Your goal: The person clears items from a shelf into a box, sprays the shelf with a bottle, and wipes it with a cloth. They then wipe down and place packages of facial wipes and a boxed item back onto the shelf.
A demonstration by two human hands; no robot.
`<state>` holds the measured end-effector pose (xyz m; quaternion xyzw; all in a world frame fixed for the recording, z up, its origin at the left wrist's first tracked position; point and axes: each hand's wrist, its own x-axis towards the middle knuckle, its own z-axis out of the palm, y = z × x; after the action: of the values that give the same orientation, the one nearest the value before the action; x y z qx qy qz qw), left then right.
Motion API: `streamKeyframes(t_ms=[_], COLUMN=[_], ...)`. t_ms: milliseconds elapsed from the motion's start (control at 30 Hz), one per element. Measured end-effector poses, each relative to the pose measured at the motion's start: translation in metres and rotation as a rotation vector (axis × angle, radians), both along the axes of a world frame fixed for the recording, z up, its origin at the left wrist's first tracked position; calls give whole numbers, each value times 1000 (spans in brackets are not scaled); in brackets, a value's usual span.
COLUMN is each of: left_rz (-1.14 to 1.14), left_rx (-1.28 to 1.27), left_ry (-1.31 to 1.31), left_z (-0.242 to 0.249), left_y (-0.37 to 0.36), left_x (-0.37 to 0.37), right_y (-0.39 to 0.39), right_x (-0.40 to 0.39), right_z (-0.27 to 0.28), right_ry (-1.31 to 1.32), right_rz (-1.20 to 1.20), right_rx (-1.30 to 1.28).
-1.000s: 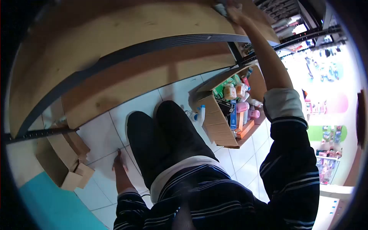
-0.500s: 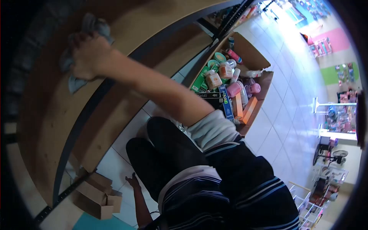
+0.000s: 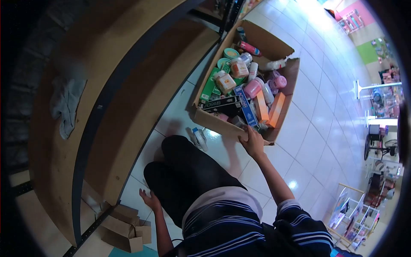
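The grey cloth (image 3: 68, 107) is out of the right hand (image 3: 253, 143) now. A moment ago that hand was pressing it on the upper shelf board (image 3: 107, 47); now the cloth lies there all by itself, bunched up near the front edge. So I think the rubbing has stopped for now, and the big cardboard box (image 3: 222, 123) is getting the attention.

The right hand has come down to the near corner of that box. Its fingers are closed over the rim, pinching the wall. The box sits on the tiled floor (image 3: 317, 124), just beside the shelf, full of jars, bottles and thin packs.

The left hand (image 3: 150, 200) is down low beside the leg. Its fingers are spread apart, and I see nothing in it. A clear bottle (image 3: 199, 139) is on the floor by the knees, and a small open carton (image 3: 124, 229) is near the left hand.
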<state>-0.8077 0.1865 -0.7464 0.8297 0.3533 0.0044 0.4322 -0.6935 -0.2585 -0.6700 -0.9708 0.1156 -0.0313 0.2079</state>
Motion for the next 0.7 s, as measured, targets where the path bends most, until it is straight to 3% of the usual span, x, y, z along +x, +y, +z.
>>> streamKeyframes(t_ms=[67,233,533,700], left_rz=[-80,-265,-321,-333], left_rx=[16,22,46,42], left_ry=[-22,-104,-49,-75], left_z=[21,52,63,79], left_y=[-15,-45,-67,-93], left_x=[32,67,63,76], right_y=[-8,1,19,26], right_x=[-9,-3,-4,10], right_z=[-13,-12,-9,-11], right_ry=[187,161,178,164], right_rz=[-21,-54,-58,-49], right_rx=[-100,-186,-188,-56])
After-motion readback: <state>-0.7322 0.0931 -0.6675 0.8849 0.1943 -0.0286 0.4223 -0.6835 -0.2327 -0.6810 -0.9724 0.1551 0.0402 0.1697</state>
